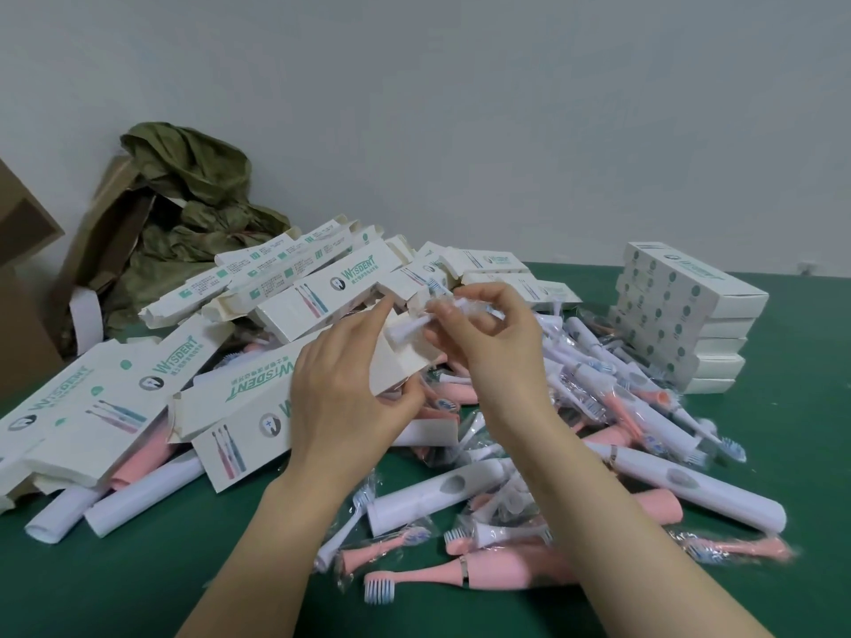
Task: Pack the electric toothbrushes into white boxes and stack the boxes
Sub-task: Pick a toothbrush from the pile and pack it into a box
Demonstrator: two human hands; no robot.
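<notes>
A green bench is carrying a heap of white boxes at ten o'clock, a stack of boxes at three o'clock and loose toothbrushes at five o'clock. At centre, the left hand is gripping an open box. The right hand is pinching a wrapped brush head, its long axis lying eight-to-two o'clock and its stem pointing at eight, toward the open box.

Green capitals "WISDENT" stand on the long white cardboard box at the back of the heap, on the flat white cardboard box at the left, and upside down on the white carton in the middle. The smaller print beneath, and the lettering on the stacked white boxes, cannot be read.
</notes>
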